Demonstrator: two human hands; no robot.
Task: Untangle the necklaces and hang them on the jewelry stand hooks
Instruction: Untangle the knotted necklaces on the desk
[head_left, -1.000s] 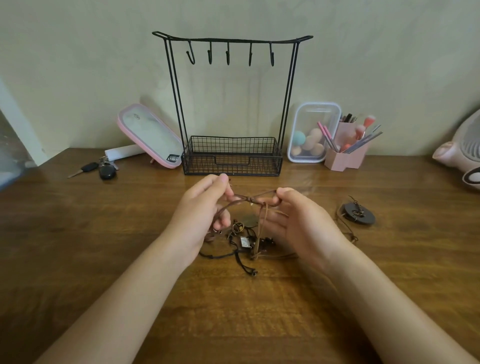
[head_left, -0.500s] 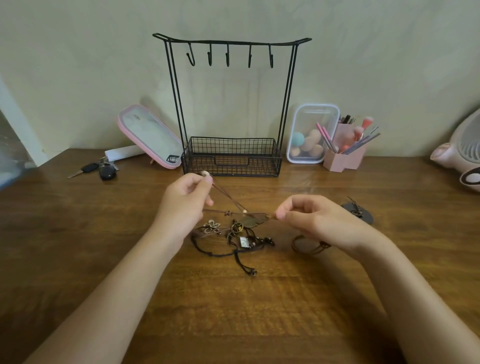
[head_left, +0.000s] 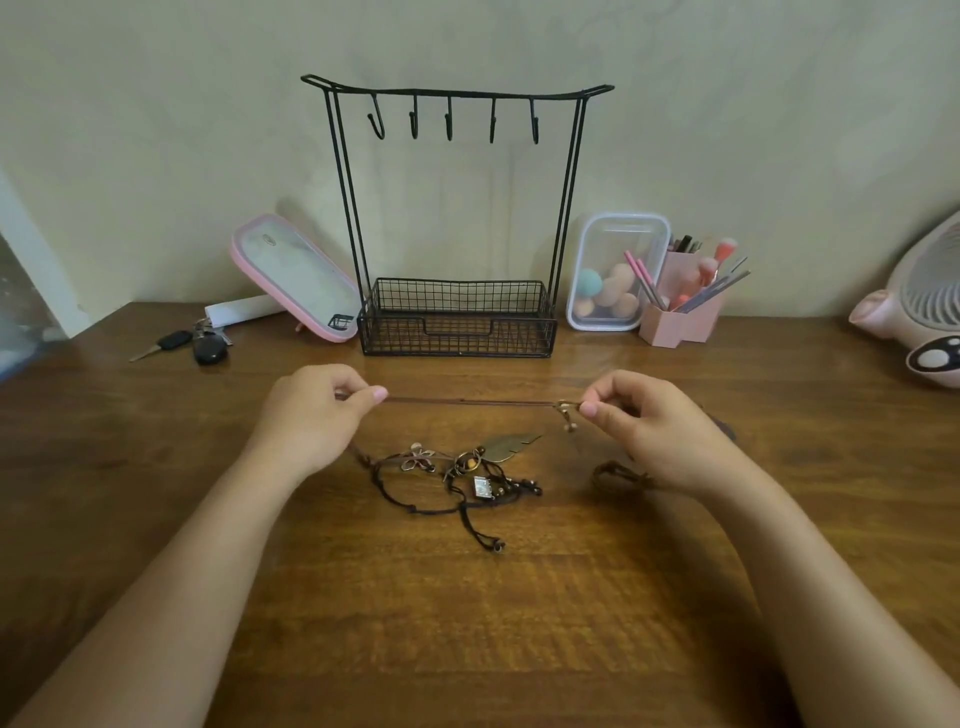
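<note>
A wooden table (head_left: 467, 623) holds a black wire jewelry stand (head_left: 457, 208) at twelve o'clock, its hooks bare. The left hand (head_left: 311, 415) and right hand (head_left: 654, 426) pinch a taut brown cord necklace (head_left: 467, 400) between them. At six o'clock of it lies a tangle of necklaces (head_left: 457, 478).

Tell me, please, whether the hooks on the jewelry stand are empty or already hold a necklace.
Empty. All five hooks on the jewelry stand hang bare; the brown cord is stretched between the left hand and right hand.
</note>
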